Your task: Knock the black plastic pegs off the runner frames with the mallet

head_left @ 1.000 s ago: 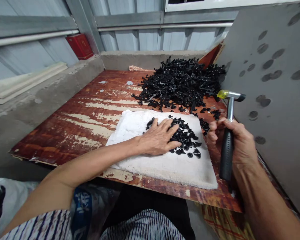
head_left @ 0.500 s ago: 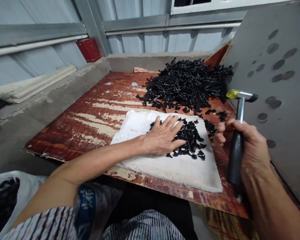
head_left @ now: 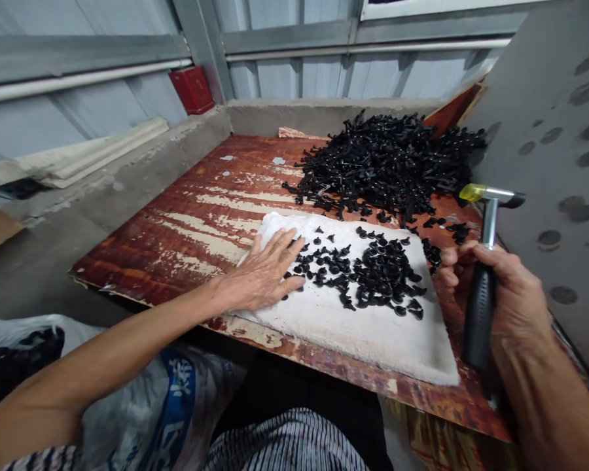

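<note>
My left hand (head_left: 262, 269) lies flat with fingers spread on the left part of a white cloth pad (head_left: 334, 333), touching a few small black pieces at its fingertips. To its right, many small black pieces (head_left: 385, 271) are scattered over the pad. Right of the pad, my right hand (head_left: 505, 288) is wrapped round the black handle of a hammer (head_left: 488, 222), held upright. The hammer head has a yellow face at the left and a black one at the right.
A big heap of black parts (head_left: 387, 160) lies on the worn red board (head_left: 177, 229) behind the pad. A grey spotted panel (head_left: 554, 163) stands at the right. The red box (head_left: 192, 89) sits in the back corner; a plastic bag (head_left: 127, 405) is below left.
My left hand has slid left across the pad, and black pieces now lie spread out where it was. My right hand still grips the hammer. The view has shifted slightly.
</note>
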A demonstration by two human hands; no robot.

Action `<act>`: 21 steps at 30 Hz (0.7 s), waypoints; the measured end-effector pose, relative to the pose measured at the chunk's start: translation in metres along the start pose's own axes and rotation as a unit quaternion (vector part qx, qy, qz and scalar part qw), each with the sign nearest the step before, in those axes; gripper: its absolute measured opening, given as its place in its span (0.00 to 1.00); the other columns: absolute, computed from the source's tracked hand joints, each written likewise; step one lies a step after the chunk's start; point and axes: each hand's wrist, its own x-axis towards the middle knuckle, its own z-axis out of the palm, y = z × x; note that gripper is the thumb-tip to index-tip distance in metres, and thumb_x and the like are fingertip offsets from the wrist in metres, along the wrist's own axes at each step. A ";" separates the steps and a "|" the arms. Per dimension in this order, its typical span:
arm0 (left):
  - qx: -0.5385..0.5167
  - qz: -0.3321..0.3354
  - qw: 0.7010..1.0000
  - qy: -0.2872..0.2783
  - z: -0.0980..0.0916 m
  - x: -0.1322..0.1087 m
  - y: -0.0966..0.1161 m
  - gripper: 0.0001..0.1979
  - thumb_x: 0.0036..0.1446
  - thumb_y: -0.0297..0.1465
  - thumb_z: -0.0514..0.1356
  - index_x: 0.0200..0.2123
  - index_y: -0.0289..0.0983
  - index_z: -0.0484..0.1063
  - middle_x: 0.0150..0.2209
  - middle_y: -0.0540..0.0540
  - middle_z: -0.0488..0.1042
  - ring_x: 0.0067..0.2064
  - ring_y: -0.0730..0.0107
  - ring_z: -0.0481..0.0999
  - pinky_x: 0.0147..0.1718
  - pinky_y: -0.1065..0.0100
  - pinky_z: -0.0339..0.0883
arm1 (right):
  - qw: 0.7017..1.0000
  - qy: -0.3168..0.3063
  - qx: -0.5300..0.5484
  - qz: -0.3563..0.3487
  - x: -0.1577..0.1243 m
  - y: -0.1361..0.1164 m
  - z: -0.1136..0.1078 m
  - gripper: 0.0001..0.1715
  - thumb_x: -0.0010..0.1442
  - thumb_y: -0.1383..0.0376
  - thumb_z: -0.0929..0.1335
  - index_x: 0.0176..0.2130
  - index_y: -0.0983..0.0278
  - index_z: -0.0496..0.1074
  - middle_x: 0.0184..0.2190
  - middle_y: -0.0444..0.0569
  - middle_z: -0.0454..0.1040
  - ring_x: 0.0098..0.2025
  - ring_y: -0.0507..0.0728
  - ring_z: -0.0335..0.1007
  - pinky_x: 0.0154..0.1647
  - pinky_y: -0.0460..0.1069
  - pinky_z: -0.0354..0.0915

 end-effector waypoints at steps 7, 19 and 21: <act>0.003 -0.014 1.000 -0.011 0.003 0.001 -0.011 0.37 0.67 0.49 0.40 0.70 0.31 0.46 0.72 0.31 0.40 0.72 0.43 0.36 0.65 0.35 0.33 | 1.000 0.008 -0.005 0.003 0.001 0.001 0.000 0.11 0.36 0.64 0.74 0.23 0.65 0.72 0.22 0.45 0.72 0.18 0.49 0.62 0.13 0.43 0.60; 0.029 0.048 0.998 -0.014 0.011 -0.012 0.002 0.38 0.66 0.51 0.42 0.70 0.32 0.46 0.72 0.33 0.44 0.72 0.41 0.36 0.64 0.31 0.32 | 1.000 0.004 -0.005 0.010 0.000 0.006 -0.003 0.08 0.41 0.65 0.73 0.25 0.64 0.71 0.23 0.46 0.71 0.20 0.49 0.62 0.16 0.42 0.61; 0.042 0.010 0.999 -0.008 0.009 -0.013 -0.005 0.39 0.66 0.51 0.42 0.69 0.30 0.47 0.72 0.31 0.43 0.72 0.39 0.36 0.63 0.31 0.30 | 1.000 0.003 0.002 0.007 0.000 0.006 -0.003 0.07 0.42 0.66 0.73 0.25 0.64 0.71 0.24 0.46 0.71 0.21 0.48 0.62 0.17 0.42 0.62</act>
